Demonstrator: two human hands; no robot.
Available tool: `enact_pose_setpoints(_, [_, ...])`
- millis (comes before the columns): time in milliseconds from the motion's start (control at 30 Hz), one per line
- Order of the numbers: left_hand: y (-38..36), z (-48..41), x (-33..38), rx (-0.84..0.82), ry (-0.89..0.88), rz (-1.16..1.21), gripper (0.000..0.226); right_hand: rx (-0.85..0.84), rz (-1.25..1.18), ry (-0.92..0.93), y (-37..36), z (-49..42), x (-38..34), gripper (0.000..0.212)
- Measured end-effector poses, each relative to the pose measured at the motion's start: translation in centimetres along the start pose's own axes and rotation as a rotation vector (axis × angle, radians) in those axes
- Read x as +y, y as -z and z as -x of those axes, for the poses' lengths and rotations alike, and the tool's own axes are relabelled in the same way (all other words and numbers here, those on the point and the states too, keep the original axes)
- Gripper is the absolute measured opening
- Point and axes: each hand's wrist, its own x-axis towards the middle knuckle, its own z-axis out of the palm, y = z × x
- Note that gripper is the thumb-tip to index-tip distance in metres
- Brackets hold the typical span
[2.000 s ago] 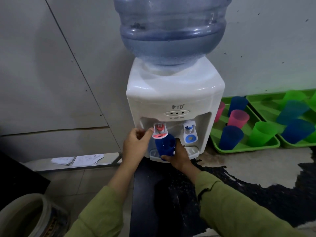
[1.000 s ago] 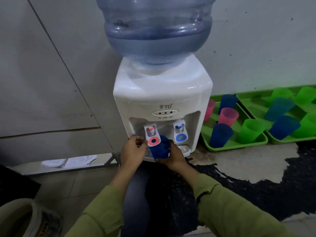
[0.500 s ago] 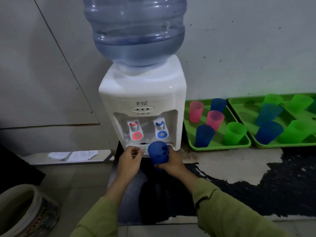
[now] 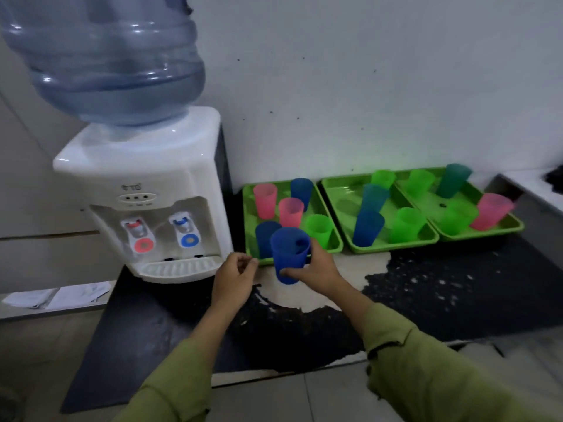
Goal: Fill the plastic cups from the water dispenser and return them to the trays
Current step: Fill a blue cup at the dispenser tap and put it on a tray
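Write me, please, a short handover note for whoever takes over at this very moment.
Right hand grips a blue cup, mouth up, above the counter in front of the nearest tray. Left hand hangs beside it, fingers curled, holding nothing.
The dispenser stands to the left, no cup under it. Other cups stand in the three green trays.
Done: the held cup is off the dispenser; its water level does not show.
Left: set it in the nearest tray; whether the other cups are filled cannot be told.
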Motion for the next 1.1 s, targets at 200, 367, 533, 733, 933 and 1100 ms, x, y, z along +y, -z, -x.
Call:
enact_pose_setpoints(200, [-5.5,-2.1,5.9,-0.07,-0.091,0.006,0.015,0.142,0.06,0.054,8.5,-2.3,-0.5,0.072])
enact_pose_setpoints(367, [-9.2,-6.4,9.3,-0.056,-0.127,0.038,0.012,0.185,0.138,0.026,13.6,-6.8,-0.4,0.072])
enact_pose_setpoints(533, [-13.7,-12.6,11.2,-0.135,-0.135,0.017,0.019,0.207,0.13,-0.001,17.4,-13.1,0.6,0.072])
enact_pose_setpoints(733, [-19.8,-18.8,12.3,-0.276,-0.152,-0.126,0.027,0.211,0.235,-0.001,20.2,-20.8,3.1,0.067])
enact_pose_setpoints(933, [-24.7,-22.7,11.7,-0.423,-0.11,-0.332,0.047,0.171,0.208,-0.018,21.1,-27.5,5.7,0.07])
enact_pose_setpoints(1100, [-27.2,-23.9,10.2,-0.624,-0.054,-0.551,0.07,0.059,0.254,-0.055,21.0,-32.0,7.7,0.077])
